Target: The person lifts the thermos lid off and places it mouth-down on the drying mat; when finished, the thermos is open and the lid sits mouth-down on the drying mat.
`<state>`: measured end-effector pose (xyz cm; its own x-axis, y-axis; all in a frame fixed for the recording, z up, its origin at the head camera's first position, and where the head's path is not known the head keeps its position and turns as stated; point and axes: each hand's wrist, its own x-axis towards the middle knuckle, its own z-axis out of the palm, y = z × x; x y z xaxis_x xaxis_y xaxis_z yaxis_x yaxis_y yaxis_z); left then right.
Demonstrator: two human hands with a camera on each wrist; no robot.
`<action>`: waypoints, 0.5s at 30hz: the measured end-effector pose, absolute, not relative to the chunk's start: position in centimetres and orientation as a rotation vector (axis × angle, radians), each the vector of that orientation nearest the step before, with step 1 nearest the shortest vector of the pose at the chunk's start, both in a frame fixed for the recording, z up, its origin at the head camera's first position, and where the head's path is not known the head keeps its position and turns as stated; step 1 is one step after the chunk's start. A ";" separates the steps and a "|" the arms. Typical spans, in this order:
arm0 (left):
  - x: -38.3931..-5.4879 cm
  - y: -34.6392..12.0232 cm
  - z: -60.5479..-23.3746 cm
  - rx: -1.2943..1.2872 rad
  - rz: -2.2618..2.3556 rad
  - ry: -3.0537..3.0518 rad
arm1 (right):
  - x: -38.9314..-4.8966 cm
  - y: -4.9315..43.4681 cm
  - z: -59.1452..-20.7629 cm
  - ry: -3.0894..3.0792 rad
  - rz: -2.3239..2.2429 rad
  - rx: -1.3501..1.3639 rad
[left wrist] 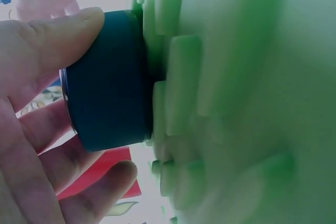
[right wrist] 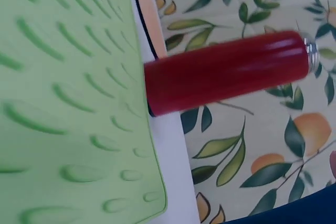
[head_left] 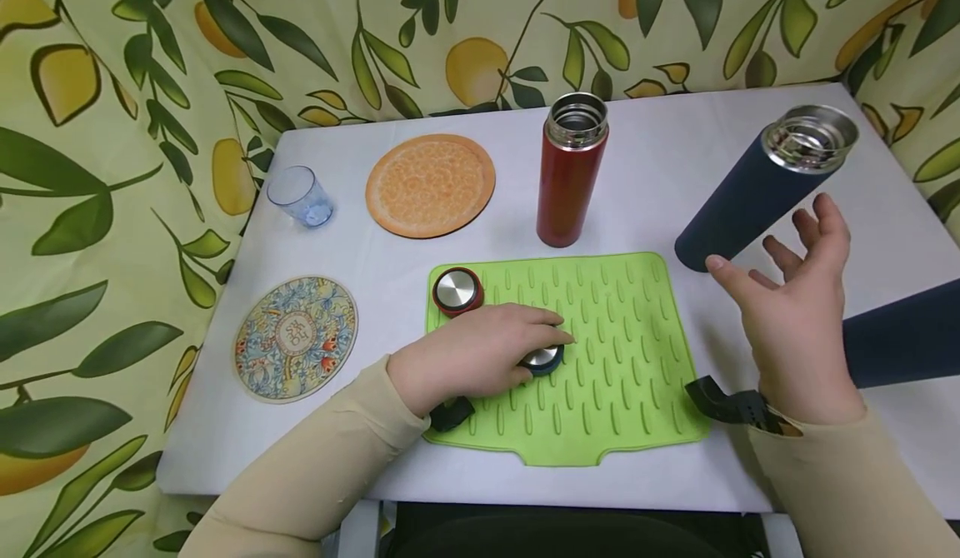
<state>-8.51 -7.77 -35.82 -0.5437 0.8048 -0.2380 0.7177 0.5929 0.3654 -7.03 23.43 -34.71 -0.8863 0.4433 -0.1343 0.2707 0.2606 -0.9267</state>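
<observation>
My left hand (head_left: pixel 480 346) holds a dark blue bottle lid (head_left: pixel 545 360) with a silver top, down on the green mat (head_left: pixel 622 375). In the left wrist view, the thumb and fingers lie around the sides of this lid (left wrist: pixel 113 87), whose lower edge is right at the mat's ridges. My right hand (head_left: pixel 806 333) is raised beside a lidless dark blue bottle (head_left: pixel 750 191), its fingers spread and holding nothing. A second lid (head_left: pixel 456 290), red-rimmed with a silver top, sits at the mat's far left corner. The lidless red bottle (head_left: pixel 572 183) stands behind the mat.
Another dark blue cylinder (head_left: pixel 911 333) shows beyond my right wrist, cut off by the frame edge. At the left are a clear bluish glass (head_left: pixel 302 198), a round orange mat (head_left: pixel 431 183) and a round patterned mat (head_left: pixel 262 358). A patterned cloth (head_left: pixel 480 33) hangs behind the white table.
</observation>
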 end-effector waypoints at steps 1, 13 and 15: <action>-8.5 -7.7 -35.8 1.229 0.315 2.446 | -6.3 23.4 -34.7 -2.402 1.631 -0.683; -8.4 -7.7 -35.4 1.278 0.315 2.491 | 1.3 24.7 -36.9 -2.348 1.011 -0.370; -8.4 -7.8 -35.2 1.276 0.333 2.500 | 2.0 25.4 -37.5 -2.242 1.020 -0.375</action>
